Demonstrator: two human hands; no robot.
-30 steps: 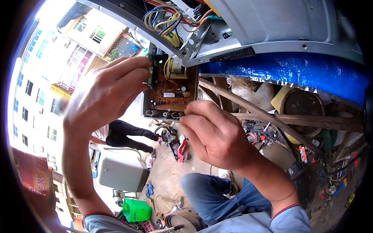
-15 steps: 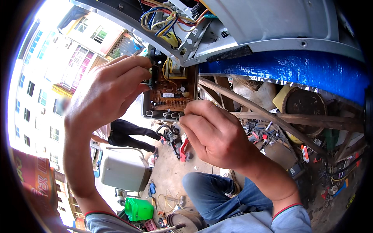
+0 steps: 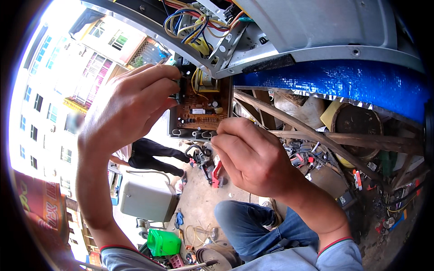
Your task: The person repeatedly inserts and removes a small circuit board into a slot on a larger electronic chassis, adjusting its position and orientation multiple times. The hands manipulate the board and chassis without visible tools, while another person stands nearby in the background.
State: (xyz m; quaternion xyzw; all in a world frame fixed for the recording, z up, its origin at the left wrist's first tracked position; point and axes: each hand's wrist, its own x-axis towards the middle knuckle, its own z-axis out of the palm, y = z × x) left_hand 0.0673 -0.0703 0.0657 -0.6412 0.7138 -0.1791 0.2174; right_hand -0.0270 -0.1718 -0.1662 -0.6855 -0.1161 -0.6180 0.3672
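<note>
A brown circuit board [image 3: 199, 121] with small parts and a yellow-wrapped transformer [image 3: 209, 83] sits in a grey plastic housing [image 3: 172, 122]. My left hand [image 3: 129, 101] is closed at the board's left edge, thumb and fingers pinching by the dark parts there. At the lower right corner my right hand [image 3: 255, 156] is closed with bent fingers on the housing's edge. Its fingertips are partly hidden. Just above, a metal appliance cabinet [image 3: 325, 27] holds a looped bundle of coloured wires [image 3: 192, 22].
Blue sheeting [image 3: 316, 74] hangs under the cabinet, above crossed wooden poles [image 3: 294, 113]. Below are a green bucket [image 3: 163, 244], a grey-white box-shaped appliance [image 3: 149, 196] and scattered scrap [image 3: 312, 158]. A person in dark trousers [image 3: 156, 158] stands beyond.
The whole view has shifted slightly, moving the scene a little to the right. Both hands keep their places at the housing, with almost the same grip.
</note>
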